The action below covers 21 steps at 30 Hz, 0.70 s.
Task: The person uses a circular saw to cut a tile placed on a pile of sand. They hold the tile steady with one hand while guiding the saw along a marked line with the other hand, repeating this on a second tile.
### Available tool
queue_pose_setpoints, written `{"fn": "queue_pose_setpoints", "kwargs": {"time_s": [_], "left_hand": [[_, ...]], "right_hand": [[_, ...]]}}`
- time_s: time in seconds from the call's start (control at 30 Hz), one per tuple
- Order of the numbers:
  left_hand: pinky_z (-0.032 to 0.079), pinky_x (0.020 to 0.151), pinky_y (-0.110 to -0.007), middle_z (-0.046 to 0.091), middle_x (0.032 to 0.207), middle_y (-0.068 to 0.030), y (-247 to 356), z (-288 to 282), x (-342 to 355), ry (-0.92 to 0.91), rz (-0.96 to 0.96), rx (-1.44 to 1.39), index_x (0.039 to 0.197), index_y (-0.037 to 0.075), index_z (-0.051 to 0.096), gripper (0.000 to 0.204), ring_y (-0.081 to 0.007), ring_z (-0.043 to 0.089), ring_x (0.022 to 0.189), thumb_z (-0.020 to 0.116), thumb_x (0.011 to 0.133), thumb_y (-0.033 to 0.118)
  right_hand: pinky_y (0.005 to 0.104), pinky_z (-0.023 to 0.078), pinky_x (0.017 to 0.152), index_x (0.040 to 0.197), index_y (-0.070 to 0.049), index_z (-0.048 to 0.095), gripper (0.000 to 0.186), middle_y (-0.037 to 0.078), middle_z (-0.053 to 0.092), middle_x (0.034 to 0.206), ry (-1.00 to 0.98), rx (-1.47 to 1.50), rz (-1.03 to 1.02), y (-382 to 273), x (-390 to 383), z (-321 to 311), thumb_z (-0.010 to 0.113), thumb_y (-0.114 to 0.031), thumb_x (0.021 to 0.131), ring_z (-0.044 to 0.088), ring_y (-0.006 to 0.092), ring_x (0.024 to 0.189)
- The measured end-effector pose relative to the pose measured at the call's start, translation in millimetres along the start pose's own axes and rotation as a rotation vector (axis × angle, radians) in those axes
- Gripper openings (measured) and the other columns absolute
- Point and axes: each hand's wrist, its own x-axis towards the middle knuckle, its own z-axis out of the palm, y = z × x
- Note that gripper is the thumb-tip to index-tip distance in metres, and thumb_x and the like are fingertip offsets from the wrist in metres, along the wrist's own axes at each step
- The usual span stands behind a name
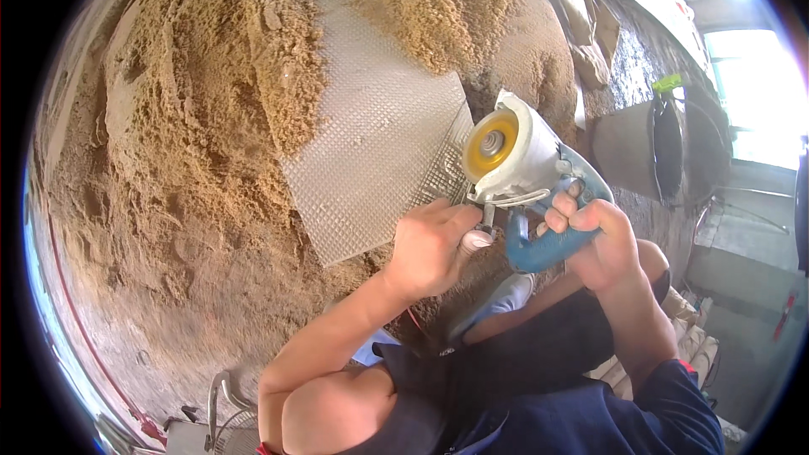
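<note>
A blue handheld power cutter (548,246) has a white guard (529,147) and a round yellow disc (491,147) facing left. My right hand (602,236) is wrapped around its handle, fingers curled over the top. Close to the guard's lower edge, my left hand (434,244) is closed, thumb against the fingers. A short grey metal piece (489,216) shows beside that thumb; whether the hand grips it or the tool, I cannot tell. Under and beyond the left hand lies a pale tile (371,160) with a gridded surface, its lower right edge near the cutter.
Heaped brown sand (211,93) lies left of the tile, with another sand mound (430,8) beyond it. A dark grey bucket-like container (636,152) stands at the right. Pale sacks (695,345) lie at the lower right, and a red hose or cable (76,312) runs along the left.
</note>
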Motion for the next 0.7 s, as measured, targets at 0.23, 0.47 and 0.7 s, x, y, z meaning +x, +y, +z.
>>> {"fn": "queue_pose_setpoints", "kwargs": {"time_s": [0.23,0.47,0.7], "left_hand": [[0.046,0.059,-0.045,0.058,0.075,-0.0148,-4.5,1.1,-3.5,0.088,-0.037,-0.05,0.095,0.004,0.063,0.021,-0.0372,0.058,0.067,0.062,0.093,0.025],[0.047,0.059,-0.045,0.061,0.077,-0.0135,2.3,1.0,0.5,-0.018,-0.025,0.033,0.098,0.005,0.063,0.017,-0.0362,0.059,0.069,0.064,0.091,0.02],[0.047,0.059,-0.045,0.061,0.076,-0.0128,-0.2,4.1,5.0,0.008,0.037,-0.011,0.097,0.005,0.062,0.02,-0.0366,0.057,0.067,0.062,0.092,0.024]], "right_hand": [[0.0366,0.043,0.081,0.101,-0.006,0.053,0.028,0.003,0.049,0.087,-0.056,-0.045,-0.021,1.2,11.3,9.2,0.049,0.002,0.075,0.049,0.0207,0.084],[0.0387,0.043,0.083,0.101,-0.007,0.053,0.029,0.003,0.049,0.087,0.035,-0.021,0.0,0.0,0.1,-3.2,0.049,0.002,0.074,0.05,0.0209,0.084],[0.04,0.044,0.083,0.1,-0.008,0.052,0.028,0.003,0.048,0.088,0.027,-0.038,-0.037,-2.8,-2.6,-0.8,0.049,0.002,0.075,0.05,0.0214,0.085]]}}
